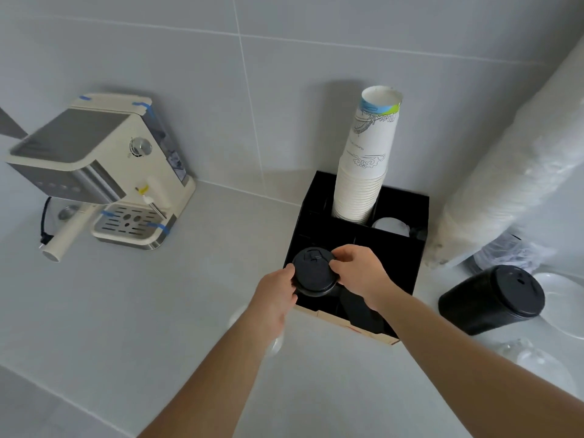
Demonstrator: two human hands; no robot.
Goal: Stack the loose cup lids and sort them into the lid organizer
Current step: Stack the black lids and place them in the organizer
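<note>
A stack of black cup lids (pixel 314 273) sits over the front left compartment of the black lid organizer (pixel 404 260). My left hand (pixel 278 294) grips the stack's left side and my right hand (pixel 358 270) holds its right side, fingers on the top lid's rim. A second stack of black lids (pixel 493 300) lies on its side on the counter to the organizer's right. White lids (pixel 392 226) rest in a back right compartment. The stack's lower part is hidden inside the compartment.
A tall stack of paper cups (pixel 368 156) stands in the organizer's back section. An espresso machine (pixel 101 172) sits at the left. A plastic-wrapped sleeve of white lids (pixel 518 172) leans at the right, with loose white lids (pixel 562 298) and clear lids (pixel 534 355) on the counter.
</note>
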